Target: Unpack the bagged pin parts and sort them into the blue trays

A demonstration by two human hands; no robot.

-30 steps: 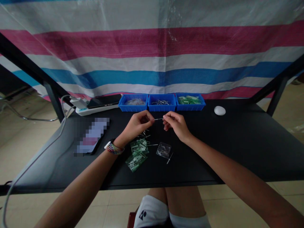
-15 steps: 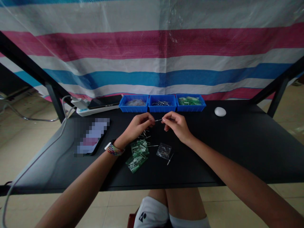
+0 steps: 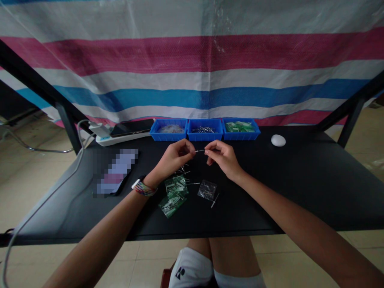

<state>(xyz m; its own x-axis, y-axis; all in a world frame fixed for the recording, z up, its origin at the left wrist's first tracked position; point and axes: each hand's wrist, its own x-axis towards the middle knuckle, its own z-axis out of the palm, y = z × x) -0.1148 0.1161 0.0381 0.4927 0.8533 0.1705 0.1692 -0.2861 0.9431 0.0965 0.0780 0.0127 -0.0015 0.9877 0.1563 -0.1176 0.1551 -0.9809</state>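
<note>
Between my two hands a thin metal blind rivet [image 3: 200, 151] is stretched level above the table. My left hand [image 3: 180, 155] pinches one end of it, and my right hand [image 3: 221, 157] pinches the other; the fingertips hide both ends. Loose rivets [image 3: 181, 170] lie partly under my left hand. Nearer me are overlapping green plastic bags [image 3: 172, 204] with rivets in them. A small clear bag [image 3: 207, 189] holding several rivets lies below my right hand, with a single rivet [image 3: 215, 201] beside it.
Behind my hands stand three blue bins: one with clear bags [image 3: 168, 136], one with rivets [image 3: 205, 137], one with green bags [image 3: 241, 137]. A white mouse [image 3: 278, 140] sits right. A power strip [image 3: 126, 139], a dark phone [image 3: 132, 128] and a blurred-out phone [image 3: 118, 172] lie left.
Both hands keep their pinch on the rivet and stay nearly in place. My left fingers have shifted up very slightly. The bags and bins are unchanged.
</note>
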